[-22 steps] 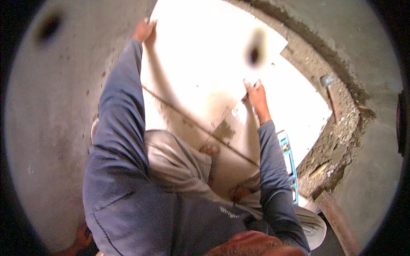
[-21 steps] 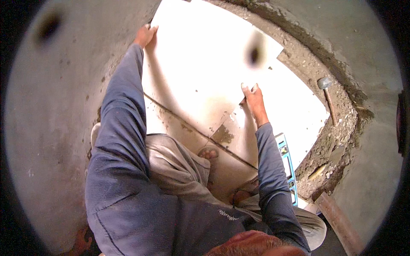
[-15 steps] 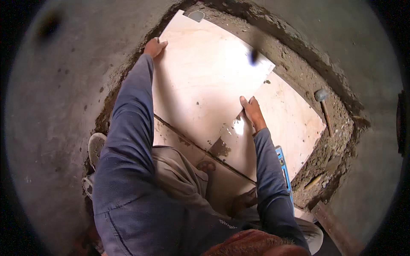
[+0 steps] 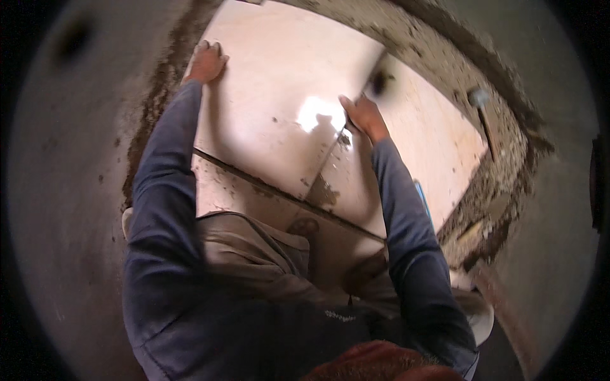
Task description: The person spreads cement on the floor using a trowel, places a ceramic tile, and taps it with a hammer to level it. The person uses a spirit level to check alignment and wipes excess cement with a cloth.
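A large pale, glossy floor tile (image 4: 260,101) lies between my two hands, with a shine near its right side. My left hand (image 4: 208,62) grips its left edge, fingertips resting over the top face. On the opposite edge, my right hand (image 4: 367,117) holds on with the thumb on the tile's surface; the undersides of the fingers are hidden. Right beside this edge is a second pale tile (image 4: 426,120), smeared with wet mortar near the seam. A dark gap separates both from a nearer row of tile (image 4: 235,187), where my knees and feet rest.
Rough mortar and soil (image 4: 438,57) border the tiles at the far and right sides. A mallet (image 4: 478,97) lies there on the right. The blue edge of a level (image 4: 422,197) shows beside my right forearm. Grey concrete floor (image 4: 70,209) surrounds the pit.
The held tile has shifted left and settled lower, its right edge now along the neighbouring tile instead of overlapping it. Both hands have moved with it. The whole view has tilted somewhat.
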`<state>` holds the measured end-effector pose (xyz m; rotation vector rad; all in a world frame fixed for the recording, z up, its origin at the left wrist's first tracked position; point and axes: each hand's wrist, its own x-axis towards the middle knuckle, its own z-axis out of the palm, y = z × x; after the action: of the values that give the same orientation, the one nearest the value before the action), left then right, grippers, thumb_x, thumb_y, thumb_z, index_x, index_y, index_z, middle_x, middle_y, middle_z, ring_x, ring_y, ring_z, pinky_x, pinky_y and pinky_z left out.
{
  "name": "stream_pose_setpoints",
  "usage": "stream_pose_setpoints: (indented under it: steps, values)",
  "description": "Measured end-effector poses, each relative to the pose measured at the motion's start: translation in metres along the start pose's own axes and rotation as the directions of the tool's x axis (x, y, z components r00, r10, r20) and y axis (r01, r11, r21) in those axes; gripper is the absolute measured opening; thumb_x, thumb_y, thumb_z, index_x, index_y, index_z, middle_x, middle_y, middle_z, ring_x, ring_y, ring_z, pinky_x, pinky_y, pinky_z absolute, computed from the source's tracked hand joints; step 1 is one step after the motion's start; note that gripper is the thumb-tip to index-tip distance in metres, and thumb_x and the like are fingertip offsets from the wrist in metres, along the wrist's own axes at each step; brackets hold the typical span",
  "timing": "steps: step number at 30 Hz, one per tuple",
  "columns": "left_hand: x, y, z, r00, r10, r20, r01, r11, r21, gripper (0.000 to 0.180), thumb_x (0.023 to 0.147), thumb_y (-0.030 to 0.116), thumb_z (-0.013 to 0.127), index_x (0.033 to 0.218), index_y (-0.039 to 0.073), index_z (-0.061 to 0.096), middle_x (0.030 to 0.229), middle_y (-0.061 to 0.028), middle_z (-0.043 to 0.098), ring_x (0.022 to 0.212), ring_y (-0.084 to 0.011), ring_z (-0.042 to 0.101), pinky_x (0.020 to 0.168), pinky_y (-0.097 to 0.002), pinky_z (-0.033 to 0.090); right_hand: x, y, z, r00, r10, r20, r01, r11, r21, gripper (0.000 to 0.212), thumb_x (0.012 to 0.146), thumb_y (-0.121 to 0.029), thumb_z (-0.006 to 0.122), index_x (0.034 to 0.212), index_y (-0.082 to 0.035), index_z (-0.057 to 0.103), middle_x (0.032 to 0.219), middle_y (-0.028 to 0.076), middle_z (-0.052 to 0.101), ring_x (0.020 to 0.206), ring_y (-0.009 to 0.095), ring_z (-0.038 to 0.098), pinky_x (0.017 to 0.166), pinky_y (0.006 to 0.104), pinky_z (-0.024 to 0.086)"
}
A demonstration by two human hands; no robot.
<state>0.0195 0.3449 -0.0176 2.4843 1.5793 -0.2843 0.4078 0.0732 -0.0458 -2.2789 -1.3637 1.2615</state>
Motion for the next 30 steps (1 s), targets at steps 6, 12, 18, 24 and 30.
stream_pose_setpoints:
  steps: [6,12,18,24,30]
  values:
    - [-0.086,0.058,0.024,0.981,0.188,-0.039,-0.191,0.978,-0.081,0.081,0.094,0.042,0.069,0.152,-0.004,0.034,0.155,-0.0377,0.029,0.144,-0.0523,0.031,0.118,-0.0477,0.034,-0.001,-0.012,-0.012,0.996,-0.007,0.088,0.011,0.999,-0.046,0.067,0.097,-0.056,0.056,0.072,0.005,0.066,0.065,0.018,0.067,0.065,0.031,0.07,0.069,0.0435,0.054]
    - [-0.129,0.093,0.049,0.992,0.091,-0.086,-0.104,0.98,-0.167,0.117,0.079,0.072,0.069,0.158,-0.001,0.023,0.163,-0.0341,0.014,0.152,-0.0514,0.011,0.121,-0.0633,0.014,-0.008,0.001,-0.007,0.991,0.065,0.119,-0.087,0.978,0.19,0.059,0.1,-0.046,0.057,0.069,0.004,0.062,0.053,0.01,0.061,0.051,0.024,0.063,0.063,0.0424,0.052]
    - [-0.12,0.096,0.067,0.983,0.104,-0.151,-0.123,0.985,-0.117,0.128,0.07,0.075,0.075,0.158,-0.002,0.023,0.161,-0.0367,0.015,0.15,-0.0547,0.013,0.118,-0.0676,0.016,-0.002,-0.047,-0.033,0.978,-0.211,0.004,0.171,0.781,-0.601,0.047,0.103,-0.042,0.047,0.11,-0.004,0.075,0.114,0.02,0.072,0.109,0.036,0.069,0.093,0.0514,0.052]
    - [-0.125,0.086,0.065,0.992,0.023,0.121,-0.006,0.99,-0.143,0.109,0.091,0.058,0.066,0.162,0.001,0.007,0.166,-0.0317,-0.001,0.155,-0.0441,-0.006,0.125,-0.0537,0.003,0.012,-0.131,-0.038,0.202,-0.856,-0.476,0.44,0.514,-0.736,0.047,0.095,-0.033,0.061,0.128,0.0,0.059,0.131,0.022,0.061,0.13,0.042,0.051,0.111,0.0509,0.038]
    - [-0.122,0.084,0.057,0.994,0.107,-0.006,-0.105,0.97,-0.221,0.111,0.089,0.056,0.067,0.162,0.001,0.005,0.165,-0.0343,-0.002,0.153,-0.0489,-0.006,0.123,-0.0602,0.001,0.009,-0.061,0.064,0.542,-0.727,-0.421,0.478,0.679,-0.557,0.067,0.094,-0.035,0.063,0.151,-0.005,0.043,0.154,0.021,0.041,0.145,0.045,0.032,0.121,0.0578,0.023]
